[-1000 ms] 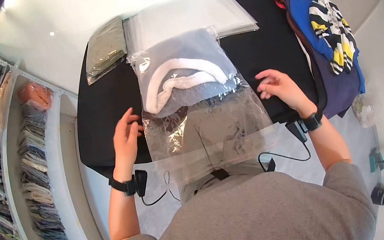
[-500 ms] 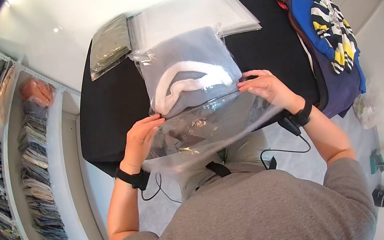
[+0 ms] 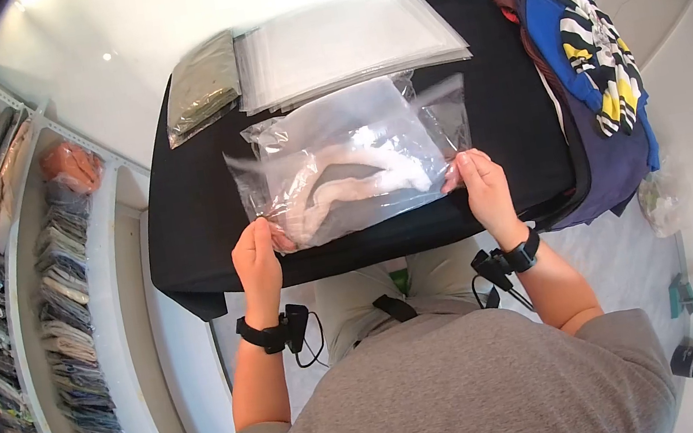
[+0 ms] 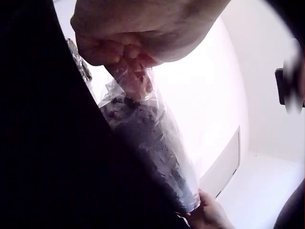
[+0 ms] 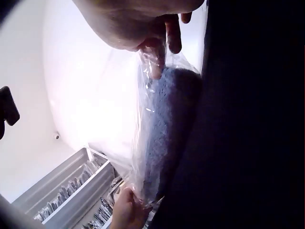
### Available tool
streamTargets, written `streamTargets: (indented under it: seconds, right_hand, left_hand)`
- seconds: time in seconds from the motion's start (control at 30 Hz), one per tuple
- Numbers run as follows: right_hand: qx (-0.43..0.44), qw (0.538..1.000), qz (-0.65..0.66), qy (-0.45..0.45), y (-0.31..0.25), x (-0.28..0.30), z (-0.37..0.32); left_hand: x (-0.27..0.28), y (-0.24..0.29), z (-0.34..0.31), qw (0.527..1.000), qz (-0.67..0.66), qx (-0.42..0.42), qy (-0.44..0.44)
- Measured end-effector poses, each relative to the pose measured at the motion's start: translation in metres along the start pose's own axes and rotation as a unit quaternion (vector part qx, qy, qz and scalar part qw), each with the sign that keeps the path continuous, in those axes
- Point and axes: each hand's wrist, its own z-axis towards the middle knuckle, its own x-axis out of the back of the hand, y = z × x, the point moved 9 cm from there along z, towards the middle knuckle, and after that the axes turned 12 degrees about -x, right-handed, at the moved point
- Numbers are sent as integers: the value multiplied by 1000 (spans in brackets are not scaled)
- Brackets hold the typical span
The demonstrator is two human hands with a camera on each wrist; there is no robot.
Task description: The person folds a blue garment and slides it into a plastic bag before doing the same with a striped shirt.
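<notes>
A folded grey-blue garment with a white fuzzy band lies inside a clear plastic bag (image 3: 347, 158) at the table's front. The left hand (image 3: 258, 261) grips the bag's front left corner, and the right hand (image 3: 487, 195) grips the front right corner. The bag's open part is folded up over the garment, its film standing out at both sides. In the left wrist view the left hand (image 4: 147, 28) pinches the film at the end of the bagged garment (image 4: 152, 143). The right wrist view shows the right hand (image 5: 147, 24) pinching film above the fuzzy blue-grey garment (image 5: 164, 124).
Flat clear bags (image 3: 347, 41) are stacked at the back of the black table (image 3: 509, 103), beside a bagged olive garment (image 3: 203, 85). Clothes (image 3: 600, 53) are piled at the right edge. Shelves (image 3: 127, 276) of bagged garments stand at the left.
Both hands came in from the sides to the bag and took hold of its front corners. The loose front film, which hung toward the body, is now folded up over the garment.
</notes>
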Motion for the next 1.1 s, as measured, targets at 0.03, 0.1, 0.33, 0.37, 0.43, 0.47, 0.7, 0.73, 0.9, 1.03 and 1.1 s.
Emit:
streamTargets:
  seconds: [0.03,0.1,0.33,0.37,0.43,0.47,0.7,0.73,0.9,1.03,1.1]
  right_hand:
    - [-55,996,66,18,18,-1,1]
    - [-101,979,168,52,27,-4,-1]
    - [-106,979,129,121,3,14,4]
    - [-86,986,80,116,-5,15,7]
    - [-109,986,69,104,-12,14,9]
    - [-109,986,68,105,-6,13,13]
    - [4,952,51,301,-35,42,0]
    - [68,961,32,267,-57,26,-6]
    - [288,901,-325,-16,-127,-82,-7]
    - [293,863,-409,-41,-101,-99,19]
    - [301,860,-410,-47,-102,-98,18]
  left_hand:
    - [-3,-2,0,1000,0,-1,-1]
    - [-3,-19,-3,996,-52,51,45]
    - [-5,-24,-1,994,-69,52,62]
    - [-4,-25,-2,994,-63,51,67]
    - [-4,-25,-6,994,-59,53,69]
    - [-4,-26,-8,993,-60,64,77]
    - [-9,-30,-11,988,-89,99,82]
    - [-8,-33,-11,987,-87,100,85]
    - [-7,-32,-10,986,-87,111,87]
    - [7,-20,-6,984,-10,176,1]
    - [29,38,7,972,227,0,64]
